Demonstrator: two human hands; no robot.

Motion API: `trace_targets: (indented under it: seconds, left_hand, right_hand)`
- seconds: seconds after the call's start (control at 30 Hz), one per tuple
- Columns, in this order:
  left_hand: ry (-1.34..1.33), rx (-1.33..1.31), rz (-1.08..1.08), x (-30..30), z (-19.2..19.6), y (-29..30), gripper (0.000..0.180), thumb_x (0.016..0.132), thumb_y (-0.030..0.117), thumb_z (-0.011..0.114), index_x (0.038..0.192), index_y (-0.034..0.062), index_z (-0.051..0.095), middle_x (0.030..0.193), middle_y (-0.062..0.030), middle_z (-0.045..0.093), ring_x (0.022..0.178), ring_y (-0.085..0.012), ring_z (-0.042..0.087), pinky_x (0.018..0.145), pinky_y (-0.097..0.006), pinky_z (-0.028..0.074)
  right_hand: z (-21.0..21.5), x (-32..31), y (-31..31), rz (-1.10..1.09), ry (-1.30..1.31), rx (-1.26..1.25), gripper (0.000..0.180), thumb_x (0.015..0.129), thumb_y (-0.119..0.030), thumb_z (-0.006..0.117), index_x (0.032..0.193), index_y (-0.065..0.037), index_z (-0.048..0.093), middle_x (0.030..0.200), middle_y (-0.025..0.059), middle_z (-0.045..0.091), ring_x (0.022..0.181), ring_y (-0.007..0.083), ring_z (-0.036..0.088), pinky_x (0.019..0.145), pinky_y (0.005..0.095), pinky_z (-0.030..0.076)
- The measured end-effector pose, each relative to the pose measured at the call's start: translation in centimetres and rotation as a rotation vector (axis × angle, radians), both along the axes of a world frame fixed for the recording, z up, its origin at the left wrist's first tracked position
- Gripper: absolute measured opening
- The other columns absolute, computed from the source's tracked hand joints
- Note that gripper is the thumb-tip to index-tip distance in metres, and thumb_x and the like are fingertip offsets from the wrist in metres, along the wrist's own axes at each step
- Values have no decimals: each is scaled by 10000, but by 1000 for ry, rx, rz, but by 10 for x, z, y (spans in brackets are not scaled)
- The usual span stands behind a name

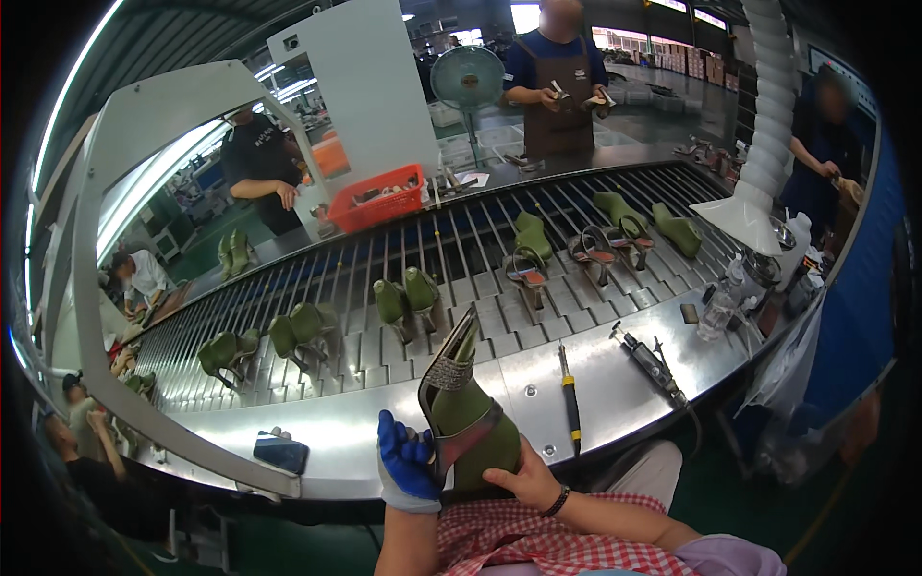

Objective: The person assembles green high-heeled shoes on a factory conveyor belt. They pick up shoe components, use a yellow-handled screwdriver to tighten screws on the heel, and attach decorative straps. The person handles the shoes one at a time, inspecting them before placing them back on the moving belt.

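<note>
Both my hands hold a high-heeled sandal mounted on a green shoe last [471,413], sole side toward me, with a glittery strap across it. My left hand [405,464], in a blue and white glove, grips its left side. My right hand [523,475], bare with a dark wristband, cups the lower right of the green shoe last. The shoe is raised over my lap, just in front of the metal bench edge [384,451].
A slatted conveyor [461,254] carries several green lasts [403,298] and sandals [526,274]. On the bench lie a yellow-handled tool [570,394], a pneumatic tool [648,363], a plastic bottle [718,305] and a dark block [280,451]. A red basket [376,200] and other workers stand beyond.
</note>
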State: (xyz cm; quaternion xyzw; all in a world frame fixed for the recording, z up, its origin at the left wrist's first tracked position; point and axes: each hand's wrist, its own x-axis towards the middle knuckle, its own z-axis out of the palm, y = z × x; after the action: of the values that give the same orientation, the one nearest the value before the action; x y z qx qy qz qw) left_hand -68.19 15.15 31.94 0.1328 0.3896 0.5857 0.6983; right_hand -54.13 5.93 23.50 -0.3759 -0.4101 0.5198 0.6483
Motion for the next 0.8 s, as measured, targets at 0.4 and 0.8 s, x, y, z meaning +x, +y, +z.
trace_targets:
  seconds: [0.4, 0.8]
  left_hand:
    - [-36, 277, -186, -20, -41, 8, 495, 932, 401, 588, 587, 233, 277, 513, 88, 215, 455, -52, 239, 446, -212, 253]
    - [-116, -33, -32, -22, -27, -3, 202, 898, 371, 635, 885, 184, 560, 720, 80, 490, 624, -43, 506, 493, -183, 366]
  right_hand:
    - [2, 10, -5, 119, -27, -20, 678, 837, -213, 744, 1328, 24, 342, 1229, 122, 520, 1150, 155, 503, 989, 326, 421]
    - [-5, 8, -6, 526, 231, -19, 677, 796, -120, 700, 1384, -14, 383, 1307, 105, 533, 1197, 194, 519, 1014, 355, 416]
